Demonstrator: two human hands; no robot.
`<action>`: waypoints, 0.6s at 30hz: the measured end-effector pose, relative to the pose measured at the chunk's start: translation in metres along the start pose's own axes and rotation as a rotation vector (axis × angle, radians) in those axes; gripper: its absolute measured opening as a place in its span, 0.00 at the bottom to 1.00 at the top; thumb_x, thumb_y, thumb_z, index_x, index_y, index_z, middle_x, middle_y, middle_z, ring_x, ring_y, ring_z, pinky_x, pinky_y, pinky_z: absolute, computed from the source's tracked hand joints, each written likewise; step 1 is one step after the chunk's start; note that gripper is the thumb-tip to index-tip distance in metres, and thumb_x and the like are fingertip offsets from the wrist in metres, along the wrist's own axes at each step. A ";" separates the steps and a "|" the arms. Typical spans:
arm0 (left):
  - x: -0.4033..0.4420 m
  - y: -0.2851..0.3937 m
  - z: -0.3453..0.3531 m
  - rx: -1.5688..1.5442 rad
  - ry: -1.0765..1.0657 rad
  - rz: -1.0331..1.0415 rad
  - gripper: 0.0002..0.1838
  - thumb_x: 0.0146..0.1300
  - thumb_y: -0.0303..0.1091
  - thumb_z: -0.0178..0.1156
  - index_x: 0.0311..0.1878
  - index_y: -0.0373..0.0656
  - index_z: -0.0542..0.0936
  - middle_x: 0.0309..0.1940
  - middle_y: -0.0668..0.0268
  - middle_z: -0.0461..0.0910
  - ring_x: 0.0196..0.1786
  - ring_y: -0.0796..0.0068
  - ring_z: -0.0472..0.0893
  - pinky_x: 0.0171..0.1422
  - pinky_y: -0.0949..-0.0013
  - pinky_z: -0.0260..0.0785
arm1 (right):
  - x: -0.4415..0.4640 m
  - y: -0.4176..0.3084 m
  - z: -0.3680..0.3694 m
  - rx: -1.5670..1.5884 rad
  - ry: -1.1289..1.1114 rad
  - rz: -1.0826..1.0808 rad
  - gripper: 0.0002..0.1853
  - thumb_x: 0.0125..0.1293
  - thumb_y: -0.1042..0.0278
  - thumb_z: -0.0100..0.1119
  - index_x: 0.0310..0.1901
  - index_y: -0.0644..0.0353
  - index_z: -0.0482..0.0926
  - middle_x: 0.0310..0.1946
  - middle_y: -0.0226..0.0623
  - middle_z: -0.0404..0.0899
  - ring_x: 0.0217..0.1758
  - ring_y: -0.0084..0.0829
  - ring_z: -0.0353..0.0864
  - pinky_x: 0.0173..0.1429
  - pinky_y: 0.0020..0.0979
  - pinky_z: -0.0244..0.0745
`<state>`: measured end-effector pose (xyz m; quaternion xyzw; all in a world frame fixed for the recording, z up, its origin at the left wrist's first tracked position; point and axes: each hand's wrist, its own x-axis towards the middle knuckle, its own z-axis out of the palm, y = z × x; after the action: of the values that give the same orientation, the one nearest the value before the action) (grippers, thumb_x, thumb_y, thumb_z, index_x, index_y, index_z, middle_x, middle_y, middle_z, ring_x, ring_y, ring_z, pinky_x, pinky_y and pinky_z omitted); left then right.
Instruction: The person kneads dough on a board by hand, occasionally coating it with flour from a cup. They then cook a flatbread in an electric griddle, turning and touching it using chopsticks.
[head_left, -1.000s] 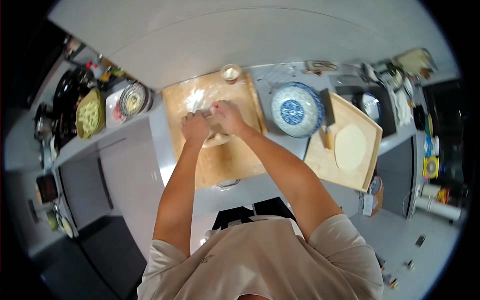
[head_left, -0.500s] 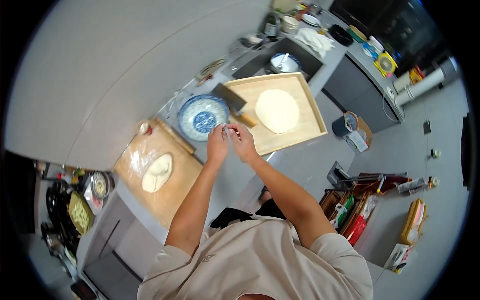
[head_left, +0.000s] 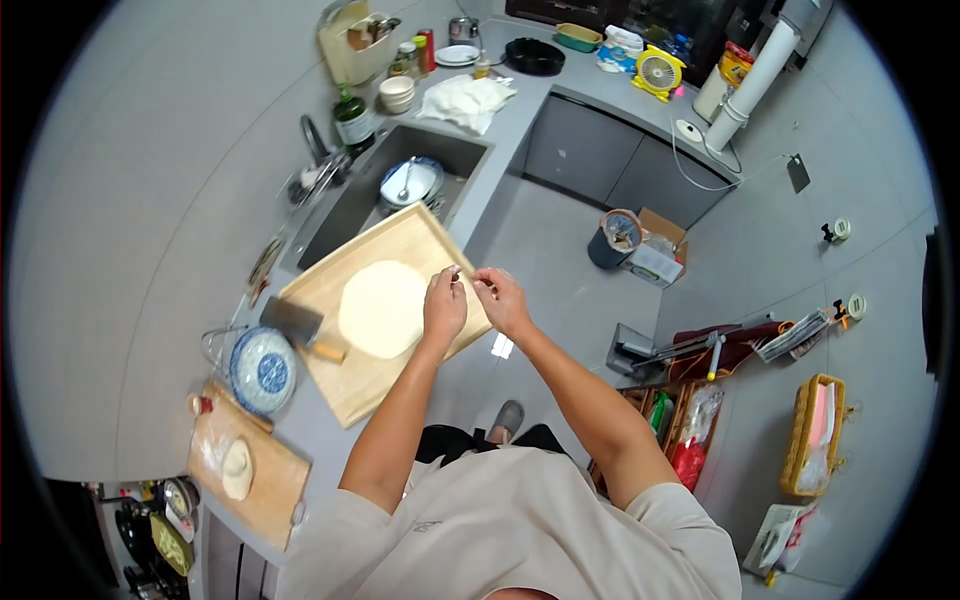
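Observation:
My left hand [head_left: 445, 306] is closed, fingers bent together, over the right edge of the wooden tray [head_left: 357, 396]. Just beside it, my right hand [head_left: 503, 300] has its fingers curled together too; anything between the fingers of either hand is too small to make out. A flat round of dough [head_left: 382, 310] lies on the tray, left of my hands. The cleaver [head_left: 292, 320] rests at the tray's left side, its wooden handle on the tray. A folded dough piece [head_left: 237, 470] sits on the floured board [head_left: 272, 491] at the lower left.
A blue-patterned bowl [head_left: 263, 371] stands between tray and board. Behind the tray is the sink [head_left: 330, 222] with dishes and a faucet [head_left: 322, 150]. A white cloth [head_left: 466, 100] lies on the counter. A bin [head_left: 614, 240] and a cardboard box [head_left: 662, 240] stand on the floor.
The view has swung right, towards the sink and floor. My hands have left the folded dough and the board, moved past the blue-patterned bowl, and are now over the tray's right edge.

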<state>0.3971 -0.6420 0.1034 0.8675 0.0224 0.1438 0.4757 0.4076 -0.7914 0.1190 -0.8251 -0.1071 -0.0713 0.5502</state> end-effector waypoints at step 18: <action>0.290 0.068 0.293 -0.188 0.049 0.010 0.17 0.71 0.25 0.60 0.62 0.40 0.80 0.52 0.52 0.83 0.49 0.55 0.87 0.58 0.58 0.79 | 0.293 0.173 -0.214 -0.152 0.023 0.018 0.08 0.71 0.70 0.66 0.49 0.60 0.85 0.42 0.40 0.86 0.41 0.35 0.85 0.47 0.34 0.80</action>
<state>0.7471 -0.8682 0.0781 0.8154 0.0160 0.1687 0.5535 0.7355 -1.0242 0.1156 -0.8646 -0.0876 -0.0835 0.4876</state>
